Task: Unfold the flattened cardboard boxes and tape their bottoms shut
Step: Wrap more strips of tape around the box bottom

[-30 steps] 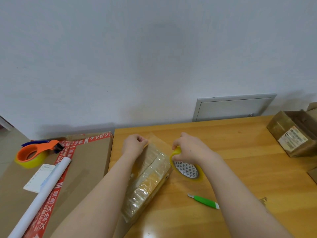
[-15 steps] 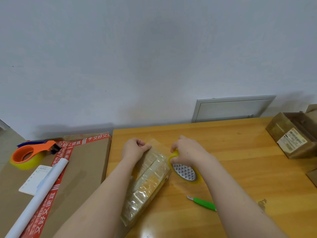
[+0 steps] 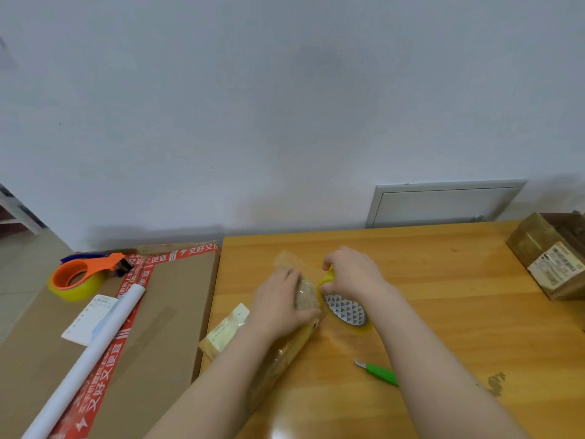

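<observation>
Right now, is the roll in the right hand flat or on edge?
On edge, tilted: the right hand grips the roll at its top, lower rim on the table.

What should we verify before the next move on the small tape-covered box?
1. Left hand presses down on the small tape-covered cardboard box: ok.
2. Right hand grips the yellow roll of clear tape right beside the box: ok.
3. Tape lying flat over the seam: cannot tell, the hands cover it.
4. Green-handled cutter within reach on the wooden table, beside the right forearm: ok.
5. Bottom flaps fully closed: cannot tell.
</observation>
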